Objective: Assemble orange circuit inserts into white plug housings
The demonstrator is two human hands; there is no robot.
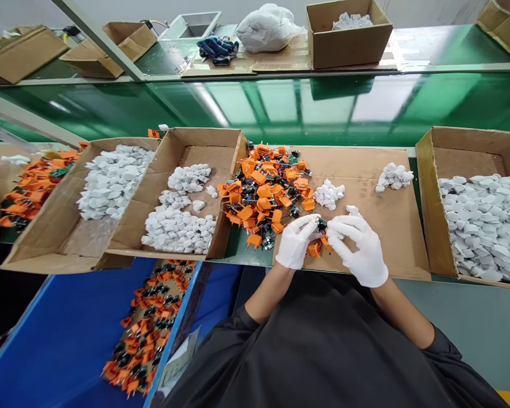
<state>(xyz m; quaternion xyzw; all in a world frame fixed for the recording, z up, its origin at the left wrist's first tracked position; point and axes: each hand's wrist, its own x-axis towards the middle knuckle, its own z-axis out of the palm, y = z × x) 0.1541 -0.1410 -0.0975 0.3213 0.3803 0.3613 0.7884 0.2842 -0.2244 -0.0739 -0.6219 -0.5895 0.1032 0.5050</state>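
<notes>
Both hands wear white gloves and meet above the near part of a cardboard sheet (365,170). My left hand (296,241) pinches a small green circuit board (322,225) from the left. On the board's right side are the closed fingertips of my right hand (359,249). Orange plug housings (314,248) lie just beneath the fingers. Left of the hands is a large heap of orange housings with dark and green boards (263,192). A small pile of white pieces (329,194) sits just beyond the hands, another (394,176) farther right.
Cardboard boxes holding white pieces stand at left (63,226), centre-left (229,226) and right (429,198). A blue bin (68,334) with orange parts is low on the left. A shelf (433,51) behind carries boxes, a white bag (267,28) and dark gloves (217,49).
</notes>
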